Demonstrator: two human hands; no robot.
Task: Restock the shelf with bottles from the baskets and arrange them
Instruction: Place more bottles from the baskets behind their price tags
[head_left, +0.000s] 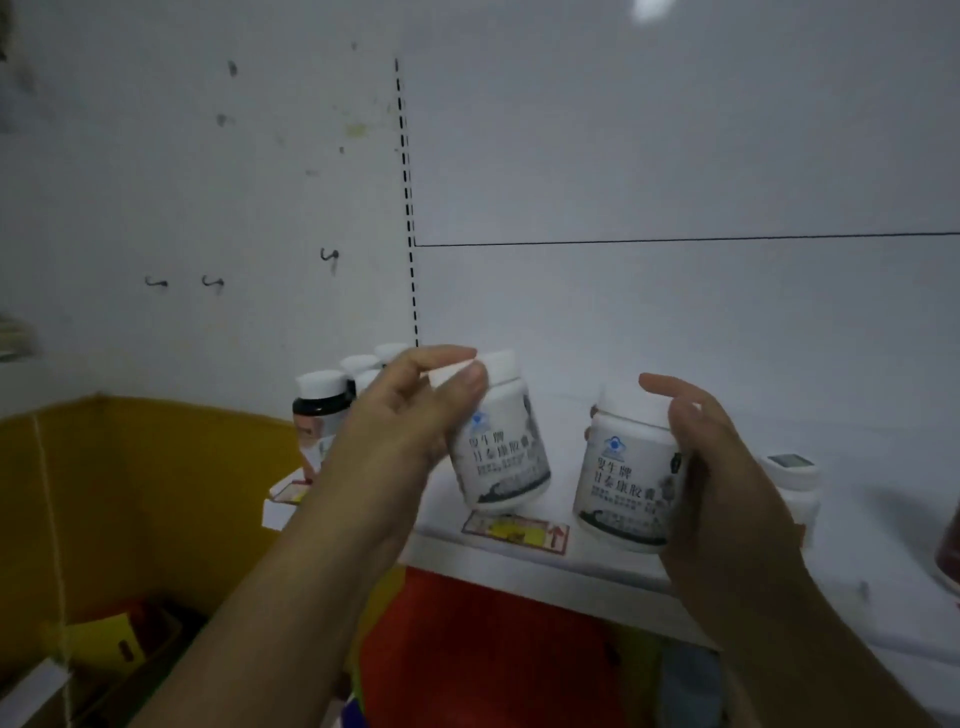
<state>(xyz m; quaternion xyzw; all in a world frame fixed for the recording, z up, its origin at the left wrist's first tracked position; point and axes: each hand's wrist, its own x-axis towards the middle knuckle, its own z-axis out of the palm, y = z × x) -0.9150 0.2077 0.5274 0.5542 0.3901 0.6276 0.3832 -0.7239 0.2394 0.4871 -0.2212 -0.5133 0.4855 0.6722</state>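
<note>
Two white bottles with dark printed labels are held over the white shelf (519, 564). My left hand (410, 410) grips the left white bottle (501, 457) by its cap and upper side, tilted slightly, its base just above the shelf. My right hand (717, 467) wraps the right side of the right white bottle (626, 483), which sits upright near the shelf's front edge. Behind my left hand stands a dark bottle with a white cap (322, 410) and several white-capped bottles (363, 366), partly hidden.
A white bottle with a small label (792, 493) stands right of my right hand, and a red-brown container (948, 551) is cut off by the right edge. A price tag (514, 532) sticks to the shelf lip. A yellow wall panel (145, 493) and cardboard boxes lie lower left.
</note>
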